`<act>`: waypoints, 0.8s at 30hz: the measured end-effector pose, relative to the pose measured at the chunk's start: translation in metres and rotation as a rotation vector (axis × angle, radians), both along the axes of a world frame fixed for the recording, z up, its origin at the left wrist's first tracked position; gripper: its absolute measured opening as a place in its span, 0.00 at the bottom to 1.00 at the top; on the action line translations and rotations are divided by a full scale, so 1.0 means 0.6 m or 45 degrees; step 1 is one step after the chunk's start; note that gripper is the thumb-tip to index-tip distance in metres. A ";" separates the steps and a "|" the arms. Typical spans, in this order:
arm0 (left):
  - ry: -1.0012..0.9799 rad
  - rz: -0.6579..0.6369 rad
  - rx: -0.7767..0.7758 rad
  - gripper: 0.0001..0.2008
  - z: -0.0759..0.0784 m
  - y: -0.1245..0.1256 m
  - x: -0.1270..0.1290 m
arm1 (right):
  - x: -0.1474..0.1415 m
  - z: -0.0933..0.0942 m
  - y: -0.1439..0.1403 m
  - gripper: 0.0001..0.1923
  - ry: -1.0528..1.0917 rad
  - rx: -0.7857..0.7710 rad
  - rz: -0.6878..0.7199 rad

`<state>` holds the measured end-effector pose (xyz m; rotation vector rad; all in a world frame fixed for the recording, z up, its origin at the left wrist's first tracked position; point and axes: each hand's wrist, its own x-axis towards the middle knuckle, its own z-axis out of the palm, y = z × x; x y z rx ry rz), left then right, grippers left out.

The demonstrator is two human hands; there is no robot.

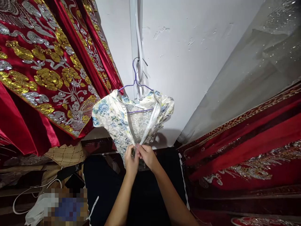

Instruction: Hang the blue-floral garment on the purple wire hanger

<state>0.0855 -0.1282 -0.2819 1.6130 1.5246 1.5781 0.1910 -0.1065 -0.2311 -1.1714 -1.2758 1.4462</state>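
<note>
Two-handed pinch, left hand point(131, 162) and right hand point(147, 156), on one floral dress point(113, 117)

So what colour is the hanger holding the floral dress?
Purple hanger, clearest in the head view.

Cream garment point(113, 117) printed with blue and green flowers, on a purple hanger point(135, 82). Red cloth point(35, 78) embroidered in gold and silver blossoms. White wall point(188, 62).

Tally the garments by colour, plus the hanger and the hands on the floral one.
White floral blue-and-green short-sleeved dress: 1
Red satin garments embroidered in gold and silver: 2
Purple wire hanger: 1
Hands gripping the dress front, left hand and right hand: 2
Total: 6
</note>
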 end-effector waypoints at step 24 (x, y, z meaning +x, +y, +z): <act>0.173 -0.376 -0.020 0.07 0.097 0.052 -0.040 | 0.022 0.326 0.101 0.19 0.435 0.425 -0.173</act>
